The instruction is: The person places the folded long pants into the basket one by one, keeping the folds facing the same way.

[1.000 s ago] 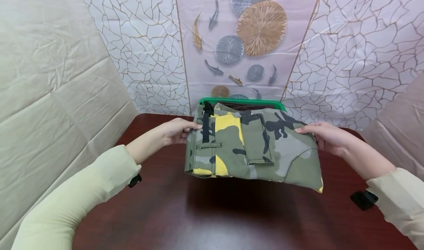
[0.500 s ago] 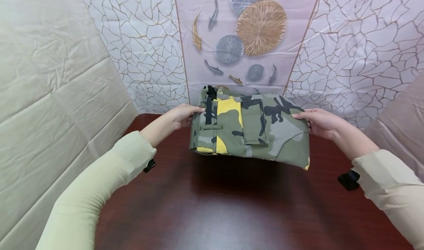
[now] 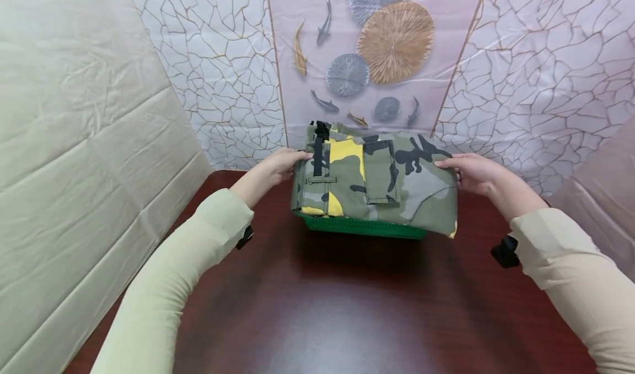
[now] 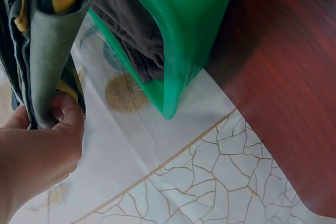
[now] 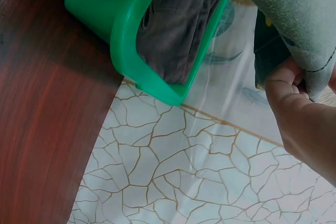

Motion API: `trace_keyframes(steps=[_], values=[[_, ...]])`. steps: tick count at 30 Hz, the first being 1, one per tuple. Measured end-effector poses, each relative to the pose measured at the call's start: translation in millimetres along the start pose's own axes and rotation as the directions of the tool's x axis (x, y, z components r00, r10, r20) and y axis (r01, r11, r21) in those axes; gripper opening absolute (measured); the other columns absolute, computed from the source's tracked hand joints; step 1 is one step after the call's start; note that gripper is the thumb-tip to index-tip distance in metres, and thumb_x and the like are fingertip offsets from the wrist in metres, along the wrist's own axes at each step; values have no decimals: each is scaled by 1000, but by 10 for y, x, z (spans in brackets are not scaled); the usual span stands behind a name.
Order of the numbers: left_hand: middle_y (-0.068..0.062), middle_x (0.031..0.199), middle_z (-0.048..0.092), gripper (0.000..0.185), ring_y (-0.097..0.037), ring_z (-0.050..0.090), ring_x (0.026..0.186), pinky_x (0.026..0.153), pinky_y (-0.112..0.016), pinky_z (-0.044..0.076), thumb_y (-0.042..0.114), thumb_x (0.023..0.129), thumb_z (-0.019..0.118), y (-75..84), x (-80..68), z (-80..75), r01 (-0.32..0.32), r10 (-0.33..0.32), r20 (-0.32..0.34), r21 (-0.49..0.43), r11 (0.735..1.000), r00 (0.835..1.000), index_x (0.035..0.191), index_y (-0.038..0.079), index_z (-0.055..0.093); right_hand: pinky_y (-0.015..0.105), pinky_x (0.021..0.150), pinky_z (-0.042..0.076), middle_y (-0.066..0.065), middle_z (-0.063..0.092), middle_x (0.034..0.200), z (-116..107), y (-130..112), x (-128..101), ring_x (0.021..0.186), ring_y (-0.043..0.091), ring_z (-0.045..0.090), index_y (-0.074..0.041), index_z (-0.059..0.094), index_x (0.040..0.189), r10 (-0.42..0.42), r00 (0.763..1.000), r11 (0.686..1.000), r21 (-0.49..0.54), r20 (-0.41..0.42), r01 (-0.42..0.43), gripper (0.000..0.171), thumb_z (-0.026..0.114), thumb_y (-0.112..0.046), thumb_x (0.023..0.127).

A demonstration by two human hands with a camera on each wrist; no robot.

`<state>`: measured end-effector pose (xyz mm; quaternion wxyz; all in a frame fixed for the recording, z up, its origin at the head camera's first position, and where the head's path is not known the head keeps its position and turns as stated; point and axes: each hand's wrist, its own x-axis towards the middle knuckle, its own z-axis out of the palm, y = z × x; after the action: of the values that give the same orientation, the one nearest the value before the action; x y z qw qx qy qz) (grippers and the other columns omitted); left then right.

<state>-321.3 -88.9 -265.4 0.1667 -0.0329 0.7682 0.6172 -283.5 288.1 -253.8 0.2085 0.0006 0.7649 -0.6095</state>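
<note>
Folded camouflage pants (image 3: 377, 181) in green, grey, yellow and black are held up in the air, with a black strap and buckle (image 3: 318, 153) at the waist end. My left hand (image 3: 281, 163) pinches that waist end, thumb on the front. At the opposite end my right hand (image 3: 473, 173) grips the fold the same way. Behind and below the pants is a green plastic basket (image 3: 367, 228), mostly covered in the head view. Both wrist views show a folded dark brown garment (image 4: 131, 24) inside the basket, with the camouflage pants apart from the rim.
The basket stands on a dark red wooden table (image 3: 347, 308), near its far edge. Beyond hangs a patterned cloth (image 3: 392, 43) with fish and round leaf shapes. A beige cloth wall (image 3: 89, 142) rises on the left.
Both hands have carried the camouflage pants upward and away from me, over the basket. The basket's back rim is now hidden, while its front wall shows beneath the pants.
</note>
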Motion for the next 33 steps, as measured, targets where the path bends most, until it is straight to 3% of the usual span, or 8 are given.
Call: trace_keyframes(steps=[4,7,10,14,19,26,30,33], values=[[9,60,60,38,-3,58,58,69,-21,50,18,95,55,21,100,2,-11,11,-20,-10,1000,1000,127,-3,57,19,73,51,-16,64,78,-20,-18,86,74,0,61,-17,47,106,3,1000,1000,2,-21,-3,9,49,-19,98],[7,62,60,37,-4,58,57,67,-21,51,17,95,55,51,176,2,-10,9,-44,-23,1000,999,127,-3,57,19,73,51,-17,62,80,-36,-47,165,75,0,60,-13,36,129,-5,1000,1000,19,-22,5,35,49,-19,98],[4,69,59,38,-5,57,59,66,-22,51,17,95,56,70,244,11,-8,6,-80,-23,1000,997,128,-2,56,18,74,50,-18,60,80,-49,-55,249,76,-1,59,-8,2,151,-12,1000,999,39,-19,13,70,47,-20,98],[-6,102,62,45,-10,59,78,81,-28,52,20,95,56,66,324,47,-11,15,-113,38,999,994,136,0,49,16,74,49,-19,57,78,-68,-25,347,75,-2,58,-7,-32,142,5,1000,998,59,-29,-3,89,45,-20,99],[-14,147,37,57,-25,45,129,108,-41,39,21,97,50,-8,394,121,-3,14,-73,149,989,997,148,5,29,15,72,48,-23,56,75,-88,66,448,74,-6,56,-3,-20,147,8,999,999,36,-52,-6,81,43,-18,99],[-9,153,29,69,-24,42,132,99,-40,46,33,93,58,-723,1950,-2,12,24,-136,256,967,990,151,15,25,13,78,45,-17,48,95,-61,224,594,79,-8,50,-1,-9,150,23,995,999,-38,-96,-26,75,43,-20,100],[-6,154,28,67,-24,37,136,104,-43,42,31,93,60,-733,1874,69,34,9,-148,286,958,989,150,15,28,12,74,46,-20,49,86,-23,283,645,75,-9,50,4,2,150,-3,989,998,-69,-151,-8,68,43,-16,99],[-8,147,40,62,-22,52,120,90,-37,51,32,90,63,-794,1824,114,-5,75,-176,369,929,982,144,13,40,15,72,46,-19,52,80,44,321,673,70,-7,51,7,17,148,-43,973,990,-142,-226,11,60,44,-14,99]])
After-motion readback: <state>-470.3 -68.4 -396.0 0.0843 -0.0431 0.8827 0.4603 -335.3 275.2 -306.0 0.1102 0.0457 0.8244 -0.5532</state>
